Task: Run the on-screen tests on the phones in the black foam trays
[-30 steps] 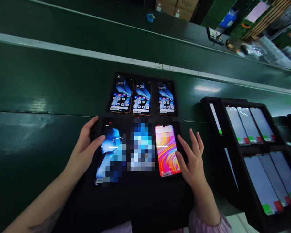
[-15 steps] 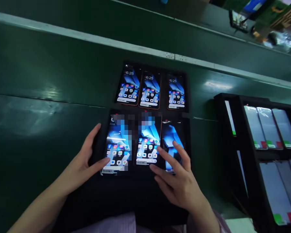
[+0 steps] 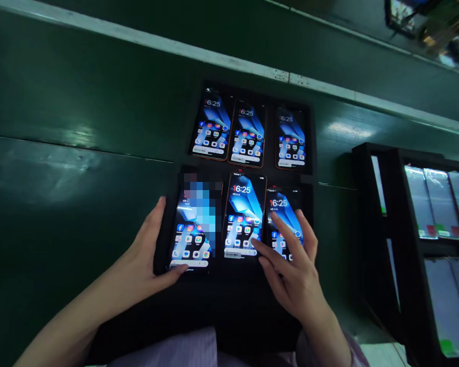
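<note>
Several lit smartphones lie face up in a black tray (image 3: pixel 210 298), in two rows. At the tray's left side is my left hand (image 3: pixel 149 242), fingers along the edge and thumb stretched apart onto the bottom of the near-left phone (image 3: pixel 193 239). My right hand (image 3: pixel 296 270) is spread over the near-right phone (image 3: pixel 281 201), partly covering its screen. One of its fingertips reaches the lower right of the near-middle phone (image 3: pixel 243 204). Neither hand grasps a phone. Part of the near-left screen is pixelated.
Three lit phones (image 3: pixel 247 132) form the far row. To the right stands a black compartment tray (image 3: pixel 401 204) with pale-screened phones (image 3: pixel 438 199) bearing red and green tabs. A light strip (image 3: pixel 214 55) crosses the green table (image 3: pixel 80 199). Blurred items (image 3: pixel 443 35) lie at the top right.
The view has shifted, so the phones appear further right. The near-right phone now displays the clock and app icons. My left thumb has slid lower on its screen; my right fingers have shifted slightly.
</note>
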The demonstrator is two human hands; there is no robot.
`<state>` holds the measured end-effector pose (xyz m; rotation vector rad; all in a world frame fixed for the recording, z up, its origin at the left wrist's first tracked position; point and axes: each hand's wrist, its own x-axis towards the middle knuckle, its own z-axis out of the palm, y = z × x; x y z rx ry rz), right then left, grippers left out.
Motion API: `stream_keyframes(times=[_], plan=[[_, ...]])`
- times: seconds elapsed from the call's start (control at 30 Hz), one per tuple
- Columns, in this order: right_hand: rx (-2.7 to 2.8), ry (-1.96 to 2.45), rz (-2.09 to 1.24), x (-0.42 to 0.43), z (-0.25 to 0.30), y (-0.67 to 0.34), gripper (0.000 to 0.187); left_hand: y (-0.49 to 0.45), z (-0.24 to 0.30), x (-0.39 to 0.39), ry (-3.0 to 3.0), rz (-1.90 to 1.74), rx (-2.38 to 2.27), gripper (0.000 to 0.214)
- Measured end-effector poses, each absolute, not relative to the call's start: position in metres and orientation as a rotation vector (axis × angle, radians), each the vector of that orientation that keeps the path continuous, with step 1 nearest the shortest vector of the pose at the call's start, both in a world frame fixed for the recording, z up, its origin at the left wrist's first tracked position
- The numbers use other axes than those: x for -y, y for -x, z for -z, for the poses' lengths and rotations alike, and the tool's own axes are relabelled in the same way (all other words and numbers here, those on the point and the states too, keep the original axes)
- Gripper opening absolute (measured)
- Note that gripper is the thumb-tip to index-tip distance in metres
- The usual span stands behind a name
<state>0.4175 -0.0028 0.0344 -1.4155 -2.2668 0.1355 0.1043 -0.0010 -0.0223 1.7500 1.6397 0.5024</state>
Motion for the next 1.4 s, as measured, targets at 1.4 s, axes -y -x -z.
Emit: stream_keyframes(times=[1.4], plan=[[2.341, 1.539, -0.159, -0.017, -0.039, -0.389, 0.028, -0.142, -0.005, -0.071, -1.564, -0.535, -1.773, 0.12]])
